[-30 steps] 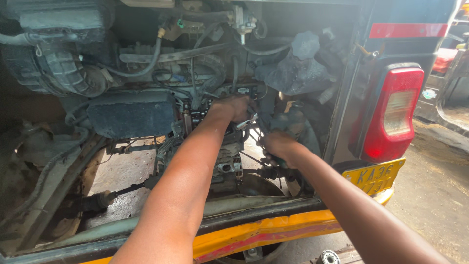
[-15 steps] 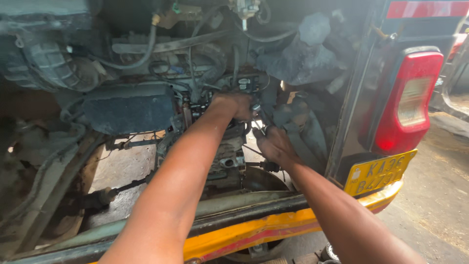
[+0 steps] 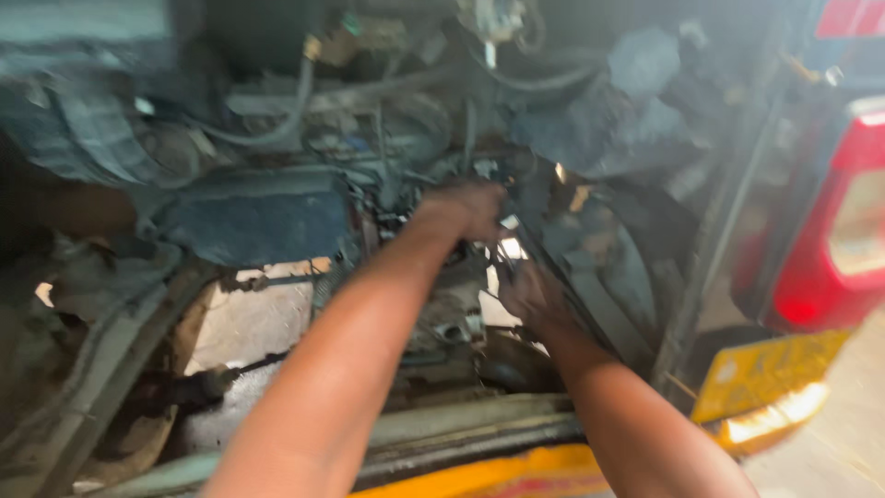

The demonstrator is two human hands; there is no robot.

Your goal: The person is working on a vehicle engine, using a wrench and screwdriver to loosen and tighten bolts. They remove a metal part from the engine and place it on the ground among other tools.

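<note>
Bodywork comes first at the near edge: a yellow rear panel [image 3: 479,475] with a grey sill [image 3: 461,429] above it runs across the bottom of the view, and both forearms pass over it into the open engine bay. At near right, a yellow number plate [image 3: 770,387] hangs below a red tail lamp [image 3: 834,240]. Left of centre, pale ground [image 3: 244,323] shows through a gap in the bay floor, with a dark rod [image 3: 198,383] lying across its lower edge. Further in, the right hand [image 3: 530,295] sits low and to the right of centre, against greasy metal parts of the engine [image 3: 452,323]; motion blur hides its fingers, so whether it grips anything cannot be told. Just beyond and slightly left of it, the left hand [image 3: 466,210] is curled with knuckles upward, pressed against a cluster of dark fittings at the middle of the engine; what it holds, if anything, cannot be made out. The two hands lie close together, the left higher and farther. Left of the left hand stands a dark blue-grey box-shaped housing [image 3: 253,217]. Behind it, a ribbed air hose [image 3: 97,138] curves at far left, and a thin grey hose [image 3: 286,120] loops down across the upper bay. At far right, crumpled grey sheeting [image 3: 608,111] hangs above the hands.
</note>
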